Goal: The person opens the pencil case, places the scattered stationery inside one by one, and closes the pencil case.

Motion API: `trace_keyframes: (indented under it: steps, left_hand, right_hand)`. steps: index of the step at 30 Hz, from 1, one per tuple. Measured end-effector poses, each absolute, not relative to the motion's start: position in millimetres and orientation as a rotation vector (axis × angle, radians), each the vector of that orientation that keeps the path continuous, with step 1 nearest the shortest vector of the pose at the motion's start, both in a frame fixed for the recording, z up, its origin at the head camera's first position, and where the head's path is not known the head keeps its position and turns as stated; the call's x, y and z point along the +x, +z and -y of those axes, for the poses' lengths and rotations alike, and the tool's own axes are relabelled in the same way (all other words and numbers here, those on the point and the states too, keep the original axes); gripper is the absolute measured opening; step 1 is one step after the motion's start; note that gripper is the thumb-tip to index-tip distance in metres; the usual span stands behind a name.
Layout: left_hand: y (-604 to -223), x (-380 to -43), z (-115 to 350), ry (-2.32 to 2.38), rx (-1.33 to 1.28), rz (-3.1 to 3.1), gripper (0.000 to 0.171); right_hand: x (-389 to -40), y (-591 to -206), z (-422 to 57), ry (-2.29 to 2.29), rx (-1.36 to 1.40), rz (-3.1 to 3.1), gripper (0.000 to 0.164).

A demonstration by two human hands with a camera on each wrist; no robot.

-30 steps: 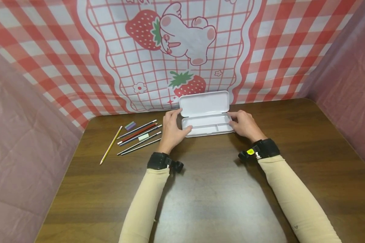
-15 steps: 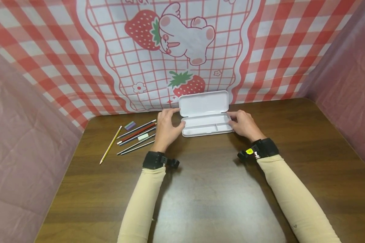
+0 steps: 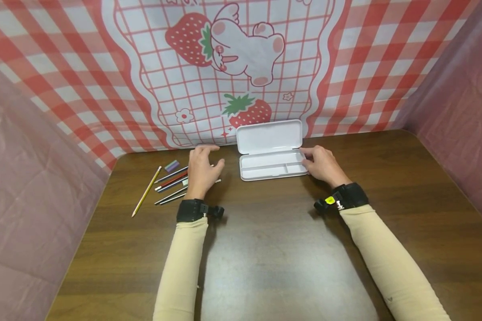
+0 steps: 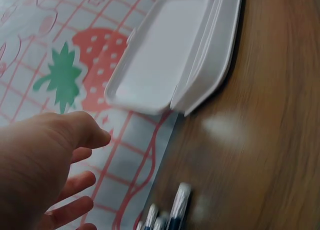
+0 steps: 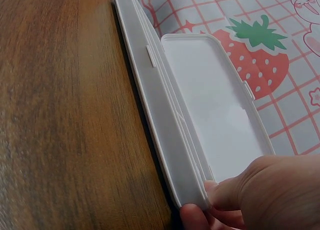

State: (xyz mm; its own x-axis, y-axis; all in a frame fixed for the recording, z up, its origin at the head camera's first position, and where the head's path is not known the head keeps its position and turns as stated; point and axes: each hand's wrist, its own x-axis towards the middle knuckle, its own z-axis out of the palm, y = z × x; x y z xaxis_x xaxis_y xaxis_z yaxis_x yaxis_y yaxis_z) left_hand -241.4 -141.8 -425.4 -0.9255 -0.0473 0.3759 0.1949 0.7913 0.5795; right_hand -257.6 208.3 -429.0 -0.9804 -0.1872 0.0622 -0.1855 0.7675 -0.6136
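Note:
A white pencil case [image 3: 271, 171] lies with its lid [image 3: 270, 137] raised against the cloth; a divider splits the bottom into compartments. My right hand [image 3: 324, 166] pinches its right end, thumb at the rim and fingers at the outer side, as the right wrist view shows [image 5: 270, 192]. Left of the case, my left hand [image 3: 202, 171] hovers over several pencils [image 3: 170, 183] with fingers spread and nothing held. It hides part of them and most of a pale green eraser [image 3: 185, 182]. Pencil ends [image 4: 180, 205] show below this hand in the left wrist view.
A yellow pencil [image 3: 146, 191] lies apart at the left of the wooden table [image 3: 273, 249]. Near the pencils' far ends is a purple and green striped eraser [image 3: 171, 166]. A red-checked strawberry cloth [image 3: 144, 89] hangs along the back edge.
My left hand has let go of the case's left end and moved left over the pencils. My right hand stays at the right end, and the case has hardly moved.

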Motion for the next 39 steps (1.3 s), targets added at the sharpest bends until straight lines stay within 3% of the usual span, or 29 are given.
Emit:
trace_keyframes:
  steps: [26, 39]
  left_hand:
    - [-427.1, -233.0, 235.3, -0.926, 0.191, 2.537, 0.036]
    - [-427.1, -223.8, 251.5, -0.804, 0.345, 2.672, 0.034]
  right_hand:
    - [-256.5, -429.1, -207.4, -1.015, -0.303, -2.948, 0.046]
    - [-257.5, -430.1, -208.1, -0.988, -0.313, -2.974, 0.047]
